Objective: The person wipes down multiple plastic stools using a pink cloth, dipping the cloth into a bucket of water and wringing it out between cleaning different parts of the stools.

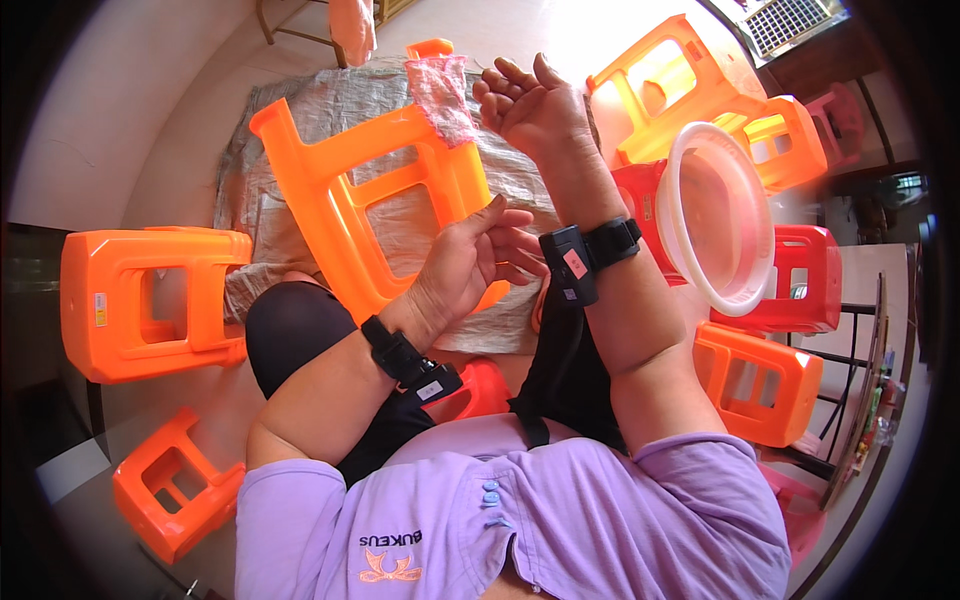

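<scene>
An orange plastic stool lies tipped in front of me on a grey woven sheet, its legs pointing away. My left hand is at its near right side, palm turned inward and fingers loosely apart, with nothing in it; whether it touches the stool I cannot tell. Over the stool's far right leg hangs a pink-and-white cloth. Just right of that cloth my right hand is raised, palm up, fingers apart and slightly bent, holding nothing. Each wrist wears a black strapped device.
The grey sheet covers the floor ahead. More orange stools stand at the left, lower left, right and far right. A white basin tilts beside my right forearm, near a red stool.
</scene>
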`<state>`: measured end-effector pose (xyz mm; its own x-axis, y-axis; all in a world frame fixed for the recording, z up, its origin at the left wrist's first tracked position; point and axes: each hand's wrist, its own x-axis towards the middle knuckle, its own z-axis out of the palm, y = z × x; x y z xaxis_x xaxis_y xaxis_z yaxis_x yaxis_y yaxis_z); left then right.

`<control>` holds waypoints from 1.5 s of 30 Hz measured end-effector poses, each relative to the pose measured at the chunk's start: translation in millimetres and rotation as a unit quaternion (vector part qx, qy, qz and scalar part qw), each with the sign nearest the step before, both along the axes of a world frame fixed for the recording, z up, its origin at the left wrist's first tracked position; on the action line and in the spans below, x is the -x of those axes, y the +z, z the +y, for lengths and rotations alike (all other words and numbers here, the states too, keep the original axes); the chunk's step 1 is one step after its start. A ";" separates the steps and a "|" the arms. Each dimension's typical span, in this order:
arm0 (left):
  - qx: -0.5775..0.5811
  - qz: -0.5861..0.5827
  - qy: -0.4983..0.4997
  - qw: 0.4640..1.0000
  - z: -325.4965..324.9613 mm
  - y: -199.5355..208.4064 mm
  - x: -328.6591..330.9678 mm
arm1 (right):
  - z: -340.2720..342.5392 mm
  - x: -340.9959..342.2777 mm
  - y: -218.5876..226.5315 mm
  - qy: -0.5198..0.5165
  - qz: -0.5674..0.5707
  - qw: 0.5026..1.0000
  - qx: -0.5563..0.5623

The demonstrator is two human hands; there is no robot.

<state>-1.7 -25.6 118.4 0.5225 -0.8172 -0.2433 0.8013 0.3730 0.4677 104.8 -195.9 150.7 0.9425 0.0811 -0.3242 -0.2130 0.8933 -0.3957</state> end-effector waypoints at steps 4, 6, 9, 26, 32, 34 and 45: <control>-0.188 0.025 0.037 0.981 1.4 -10.2 -1.5 | 1.9 6.4 14.6 0.017 -0.003 0.982 0.190; -0.245 0.038 -0.002 0.969 0.5 -13.7 0.6 | 4.5 7.0 15.6 -0.018 -0.003 0.908 0.418; -0.245 0.020 -0.016 0.969 -2.1 -8.7 3.1 | 6.7 4.7 8.4 -0.013 0.006 0.898 0.440; -0.287 -0.047 -0.044 0.956 -5.4 -23.4 10.4 | 32.3 -17.4 -52.5 0.087 -0.027 0.653 0.752; -0.316 -0.005 -0.039 0.948 -2.9 -39.9 9.5 | 50.3 -14.8 -69.8 0.098 -0.107 0.497 0.856; -0.324 -0.007 -0.036 0.945 -1.5 -50.7 7.0 | 46.6 -14.6 -81.1 0.102 -0.110 0.476 0.867; -0.360 -0.040 0.009 0.932 26.8 -44.3 -0.6 | 25.7 18.6 -104.0 0.241 -0.166 0.434 0.852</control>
